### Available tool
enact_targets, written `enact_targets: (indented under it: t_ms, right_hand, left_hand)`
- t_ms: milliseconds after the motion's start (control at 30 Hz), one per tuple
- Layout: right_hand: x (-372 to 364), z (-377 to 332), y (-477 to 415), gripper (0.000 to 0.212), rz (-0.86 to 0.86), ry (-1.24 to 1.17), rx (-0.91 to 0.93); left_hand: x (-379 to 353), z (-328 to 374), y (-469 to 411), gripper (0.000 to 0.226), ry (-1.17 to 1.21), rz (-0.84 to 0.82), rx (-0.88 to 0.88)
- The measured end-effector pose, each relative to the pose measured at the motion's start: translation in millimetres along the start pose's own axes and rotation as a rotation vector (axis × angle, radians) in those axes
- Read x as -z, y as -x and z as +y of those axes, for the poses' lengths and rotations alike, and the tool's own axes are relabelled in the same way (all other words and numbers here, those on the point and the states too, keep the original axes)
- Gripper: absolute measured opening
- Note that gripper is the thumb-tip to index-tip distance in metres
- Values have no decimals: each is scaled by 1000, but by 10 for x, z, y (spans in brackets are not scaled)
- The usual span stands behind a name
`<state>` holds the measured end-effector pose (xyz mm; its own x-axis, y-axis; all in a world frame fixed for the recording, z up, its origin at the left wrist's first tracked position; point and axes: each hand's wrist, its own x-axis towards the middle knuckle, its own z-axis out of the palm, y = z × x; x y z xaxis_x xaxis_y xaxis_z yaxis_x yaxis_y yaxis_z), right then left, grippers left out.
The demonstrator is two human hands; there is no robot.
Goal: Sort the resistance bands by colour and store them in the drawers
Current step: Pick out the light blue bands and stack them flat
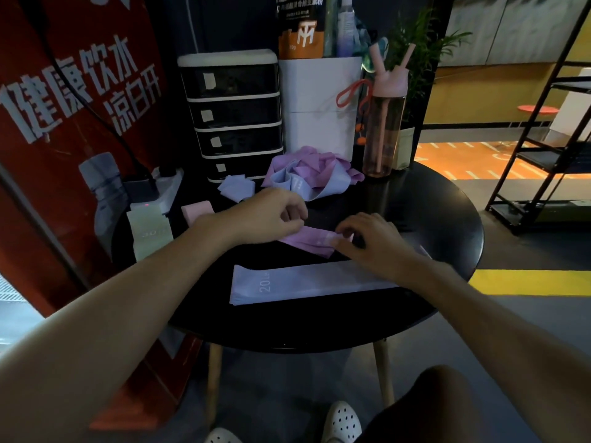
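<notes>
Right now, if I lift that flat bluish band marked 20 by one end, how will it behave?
Probably floppy: the bluish band lies thin and flat on the table, and similar bands in the pile behind are crumpled. Likely light, so it should dangle from one end.

A pink-purple band [307,242] lies crumpled in the middle of the counter [415,212], its ends pinched by the left hand [275,215] and the right hand [367,239]. Nearer, a pale blue band [307,281] printed "20" lies flat, running left to right. At the far side, a tangled pile of pink and blue bands [311,174] sits beside the black drawer unit [233,116], whose drawers are closed. Left of the pile lie a folded blue band [236,187], a folded pink band [196,211] and a pale green band [150,230].
</notes>
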<state>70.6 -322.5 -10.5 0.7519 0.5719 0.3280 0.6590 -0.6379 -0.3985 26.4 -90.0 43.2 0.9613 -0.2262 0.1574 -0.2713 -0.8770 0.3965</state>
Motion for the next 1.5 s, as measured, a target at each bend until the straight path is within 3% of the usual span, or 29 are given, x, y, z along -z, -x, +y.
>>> enact_targets:
  t_ms: [200, 467, 667, 967, 1133, 1233, 1367, 1500]
  right_hand:
    - [-194, -7, -11, 49, -62, 153, -98]
    - [-219, 12, -26, 41, -74, 165, -89]
    - [-245, 34, -34, 40, -66, 168, -79]
    - [-228, 14, -18, 41, -70, 151, -77]
    - [-218, 5, -13, 40, -79, 142, -84]
    - [-201, -3, -16, 39, -88, 135, -88]
    - [-199, 3, -22, 39, -88, 134, -88]
    - [-189, 9, -30, 41, -97, 126, -96]
  left_hand:
    - [-55, -105, -512, 5, -37, 144, 18]
    - [-373, -318, -1231, 15, -40, 303, 182]
    - [-530, -349, -1488, 26, -151, 246, 220]
    - [-546, -348, -1510, 16, -84, 254, 201]
    - [-588, -379, -1514, 35, -179, 235, 245]
    - [-605, -346, -1511, 33, -206, 251, 254]
    - [-602, -295, -1520, 19, -149, 313, 211]
    - [-464, -211, -1484, 12, 55, 427, 123]
